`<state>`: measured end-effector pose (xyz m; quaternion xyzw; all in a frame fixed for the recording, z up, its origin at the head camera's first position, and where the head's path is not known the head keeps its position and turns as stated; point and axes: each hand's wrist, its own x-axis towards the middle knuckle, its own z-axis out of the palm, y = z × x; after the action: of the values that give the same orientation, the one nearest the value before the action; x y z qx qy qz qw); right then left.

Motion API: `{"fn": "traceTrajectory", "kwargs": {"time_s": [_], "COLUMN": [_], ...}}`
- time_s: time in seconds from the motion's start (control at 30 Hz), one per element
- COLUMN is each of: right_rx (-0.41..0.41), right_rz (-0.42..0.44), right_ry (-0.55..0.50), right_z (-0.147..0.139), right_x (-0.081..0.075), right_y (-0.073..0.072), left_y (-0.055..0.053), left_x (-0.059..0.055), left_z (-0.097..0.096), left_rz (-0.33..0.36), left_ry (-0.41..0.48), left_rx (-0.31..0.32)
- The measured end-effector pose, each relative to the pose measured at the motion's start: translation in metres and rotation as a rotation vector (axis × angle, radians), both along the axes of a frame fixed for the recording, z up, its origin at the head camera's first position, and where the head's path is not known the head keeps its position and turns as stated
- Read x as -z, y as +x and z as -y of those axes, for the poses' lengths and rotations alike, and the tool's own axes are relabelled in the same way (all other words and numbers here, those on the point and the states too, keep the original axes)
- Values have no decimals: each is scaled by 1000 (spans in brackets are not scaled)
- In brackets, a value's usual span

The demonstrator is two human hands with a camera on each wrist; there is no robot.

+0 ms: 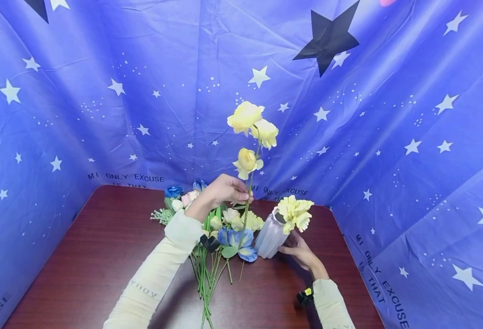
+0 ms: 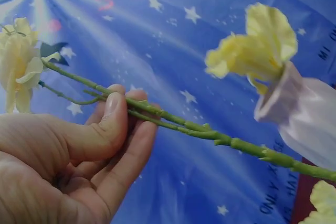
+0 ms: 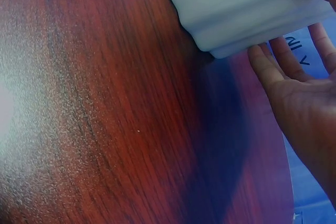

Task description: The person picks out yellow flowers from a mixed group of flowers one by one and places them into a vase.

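Above the left hand [image 1: 228,188] pinching their stem [image 2: 252,148] rise yellow flowers [image 1: 245,117]; the right hand [image 1: 304,254] holds a vase [image 1: 271,235].

Loose flowers [image 1: 230,216] seemingly block the vase's [image 1: 271,235] left side.

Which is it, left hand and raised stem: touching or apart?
Touching. The left wrist view shows the left hand pinching the raised stem in its fingers.

Head view: bright, diffuse light; wide-angle stretching toward the edges. Left wrist: pale streaks of glare, upper left, on the blue star-printed fabric backdrop [image 2: 173,61]. Right wrist: dimmer; white glare at left on the red-brown wood-grained tabletop [image 3: 121,103], soft-edged shadow near the pale fluted vase [image 3: 236,9].
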<state>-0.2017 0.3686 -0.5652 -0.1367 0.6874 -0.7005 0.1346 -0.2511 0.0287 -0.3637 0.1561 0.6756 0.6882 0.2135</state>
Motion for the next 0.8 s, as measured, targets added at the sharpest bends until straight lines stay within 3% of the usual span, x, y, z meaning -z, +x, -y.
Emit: {"fn": "traceTrajectory", "kwargs": {"time_s": [0.17, 0.43, 0.6, 0.8], "right_rx": [-1, 0, 8, -6], "right_rz": [2, 7, 11, -6], "right_ry": [-7, -9, -11, -1], "right_z": [0, 2, 1, 1], "right_x": [1, -2, -2, -1], "right_y": [0, 1, 2, 2], "left_y": [5, 11, 14, 14], "left_x": [-17, -30, -36, -41], "left_z": [-1, 0, 0, -1], "left_rz": [-81, -165, -165, -118], "left_ry": [50, 246, 324, 360], "left_rx": [-27, -70, -103, -142]}}
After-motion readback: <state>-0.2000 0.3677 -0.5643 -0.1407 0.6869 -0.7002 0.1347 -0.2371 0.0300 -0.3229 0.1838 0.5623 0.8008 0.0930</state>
